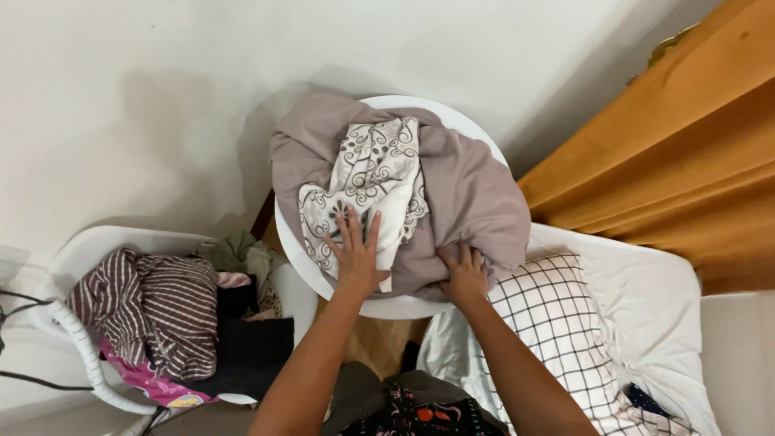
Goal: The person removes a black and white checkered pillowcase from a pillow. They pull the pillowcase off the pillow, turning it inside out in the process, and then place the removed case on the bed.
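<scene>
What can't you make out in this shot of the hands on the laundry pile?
Head view, the only one:
- Top of the round white table: mostly covered by the grey cloth.
- Right hand: fingertips buried in grey folds, so its grip is unclear.
- Patterned white cloth under the left hand: folded, its kind is unclear.
- White basket: contents below the striped garment are hidden.
- Checked pillow: cut off by the bottom edge.

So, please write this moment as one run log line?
left hand: flat on patterned white cloth | right hand: gripping grey fabric | base: round white table
</scene>
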